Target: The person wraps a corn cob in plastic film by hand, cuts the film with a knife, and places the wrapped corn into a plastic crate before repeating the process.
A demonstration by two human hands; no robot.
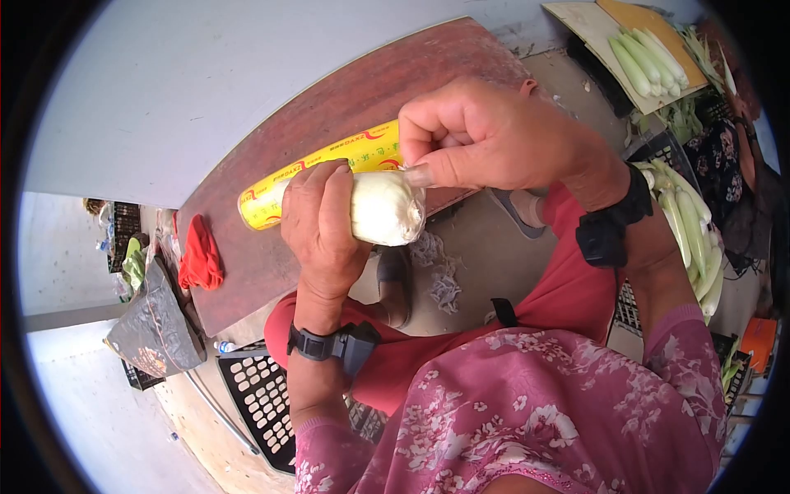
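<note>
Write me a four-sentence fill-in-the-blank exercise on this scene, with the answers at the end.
1. The pale vegetable is gripped in the person's ____ hand.
2. The printed roll on the table is mainly ____.
3. The cloth at the table's edge is ____.
4. The person's top is printed with white ____.

Missing words: left; yellow; red; flowers.

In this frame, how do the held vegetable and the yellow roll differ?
Colour: the vegetable is pale, whitish green and unprinted; the roll is bright yellow with red and green print.
Pose: the vegetable is gripped in the left hand; the roll lies on the table behind it.
Both look rounded and elongated, and the hands partly cover each.
</note>
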